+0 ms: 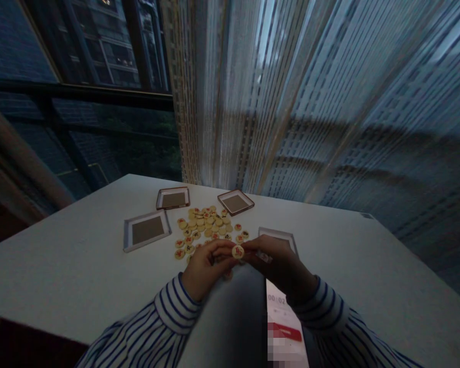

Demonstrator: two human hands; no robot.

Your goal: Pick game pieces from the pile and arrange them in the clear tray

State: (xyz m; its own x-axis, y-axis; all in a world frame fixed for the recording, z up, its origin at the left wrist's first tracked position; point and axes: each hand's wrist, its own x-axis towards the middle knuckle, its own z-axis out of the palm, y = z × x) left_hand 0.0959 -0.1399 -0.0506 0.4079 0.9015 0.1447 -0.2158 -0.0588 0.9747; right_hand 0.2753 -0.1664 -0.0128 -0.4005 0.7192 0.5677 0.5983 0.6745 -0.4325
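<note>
Left hand (pixel 205 268) and right hand (pixel 281 263) pinched one round game piece (pixel 238 252) between their fingertips, over the near side of a white table (pixel 76 271). Piece bore a red character, too small to read. Loose pile of pieces (pixel 209 225) lay just beyond; some showed red or black characters, others plain tops. Phone (pixel 281 309) near the right wrist read "00 02", remaining digits hidden; red button (pixel 287 331) below, its label illegible.
</note>
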